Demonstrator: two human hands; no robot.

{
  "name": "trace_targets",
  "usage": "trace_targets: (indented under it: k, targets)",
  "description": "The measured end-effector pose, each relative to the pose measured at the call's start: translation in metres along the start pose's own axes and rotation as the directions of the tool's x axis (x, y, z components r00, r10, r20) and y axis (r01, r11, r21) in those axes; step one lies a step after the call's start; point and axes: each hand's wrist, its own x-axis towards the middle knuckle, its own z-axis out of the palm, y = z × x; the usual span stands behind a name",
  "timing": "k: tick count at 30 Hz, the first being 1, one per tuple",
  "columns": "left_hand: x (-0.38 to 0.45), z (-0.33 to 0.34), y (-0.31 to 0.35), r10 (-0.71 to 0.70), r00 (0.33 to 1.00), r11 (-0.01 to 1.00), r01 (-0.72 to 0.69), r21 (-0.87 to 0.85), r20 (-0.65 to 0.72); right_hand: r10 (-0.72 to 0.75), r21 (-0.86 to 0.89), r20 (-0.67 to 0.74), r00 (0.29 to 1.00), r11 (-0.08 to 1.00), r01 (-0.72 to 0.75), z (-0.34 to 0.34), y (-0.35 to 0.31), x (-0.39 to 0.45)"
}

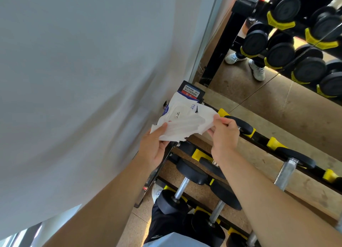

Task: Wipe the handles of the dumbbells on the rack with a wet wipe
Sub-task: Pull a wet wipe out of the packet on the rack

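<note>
A white wet wipe is stretched between both hands above the left end of the rack. My left hand pinches its lower left corner and my right hand pinches its right edge. Behind the wipe, a white and blue wipe packet rests on the rack's top end. Black dumbbells with steel handles lie on the black rack with yellow cradles below my hands; another handle shows further right.
A grey-white wall fills the left side. A mirror behind the rack reflects the dumbbells and a person's shoes. My own dark trouser leg and shoe stand close to the rack's lower tier.
</note>
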Motion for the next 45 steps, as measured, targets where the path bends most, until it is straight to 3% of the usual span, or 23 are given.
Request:
trace_targets:
  k: [4, 8, 14, 15, 19, 21, 23, 25, 27, 29, 32, 34, 38, 39, 42, 45]
  targets:
    - [0.005, 0.001, 0.001, 0.045, 0.998, 0.997, -0.043, 0.063, -0.033, 0.112, 0.191, 0.006, 0.994, 0.975, -0.111, 0.005, -0.017, 0.008]
    - [0.008, 0.003, 0.002, 0.064, 0.998, 0.973, -0.064, 0.223, 0.006, 0.157, 0.192, 0.007, 0.988, 0.969, -0.155, 0.010, -0.028, 0.010]
    - [0.014, 0.002, 0.005, 0.055, 0.998, 0.923, -0.059, 0.381, 0.021, 0.255, 0.230, 0.142, 0.957, 0.931, -0.282, 0.013, -0.030, 0.005]
    - [0.015, 0.003, 0.006, 0.077, 0.997, 0.893, -0.073, 0.444, 0.010, 0.282, 0.176, 0.159, 0.946, 0.935, -0.308, 0.014, -0.028, 0.006]
    - [0.025, 0.011, 0.012, 0.192, 0.981, 0.832, -0.158, 0.532, -0.009, 0.355, -0.323, 0.316, 0.880, 0.912, -0.252, 0.018, -0.020, 0.000]
    - [0.031, 0.014, 0.019, 0.249, 0.969, 0.813, -0.204, 0.545, -0.008, 0.442, -0.575, 0.404, 0.801, 0.804, -0.153, 0.017, -0.023, -0.002]
    - [0.035, 0.018, 0.023, 0.283, 0.959, 0.791, -0.245, 0.561, 0.020, 0.555, -0.796, 0.447, 0.701, 0.605, 0.029, 0.013, -0.031, -0.003]
    - [0.038, 0.024, 0.026, 0.312, 0.949, 0.757, -0.279, 0.591, 0.050, 0.654, -0.885, 0.439, 0.617, 0.432, 0.171, 0.007, -0.035, 0.002]
    - [0.040, 0.030, 0.030, 0.339, 0.938, 0.721, -0.312, 0.619, 0.077, 0.705, -0.903, 0.428, 0.565, 0.353, 0.243, 0.004, -0.036, 0.009]
    - [0.043, 0.034, 0.034, 0.368, 0.926, 0.699, -0.336, 0.632, 0.085, 0.703, -0.900, 0.436, 0.562, 0.334, 0.280, 0.001, -0.038, 0.014]
    - [0.048, 0.044, 0.038, 0.377, 0.919, 0.691, -0.363, 0.625, 0.116, 0.651, -0.899, 0.434, 0.623, 0.263, 0.350, -0.004, -0.043, 0.021]
    - [0.052, 0.052, 0.040, 0.374, 0.916, 0.664, -0.372, 0.648, 0.144, 0.644, -0.911, 0.373, 0.668, 0.116, 0.396, -0.007, -0.043, 0.027]
    - [0.055, 0.069, 0.048, 0.302, 0.927, 0.700, -0.374, 0.609, 0.222, 0.690, -0.851, 0.264, 0.674, -0.161, 0.499, -0.008, -0.036, 0.024]
    - [0.056, 0.072, 0.049, 0.258, 0.937, 0.728, -0.350, 0.589, 0.237, 0.660, -0.845, 0.305, 0.687, -0.145, 0.515, -0.007, -0.031, 0.024]
    - [0.060, 0.074, 0.047, 0.126, 0.949, 0.747, -0.282, 0.602, 0.287, 0.524, -0.902, 0.407, 0.748, 0.100, 0.420, -0.005, -0.018, 0.026]
    - [0.070, 0.065, 0.041, 0.128, 0.950, 0.518, -0.309, 0.797, 0.285, 0.412, -0.881, 0.472, 0.779, 0.252, 0.401, -0.001, -0.010, 0.027]
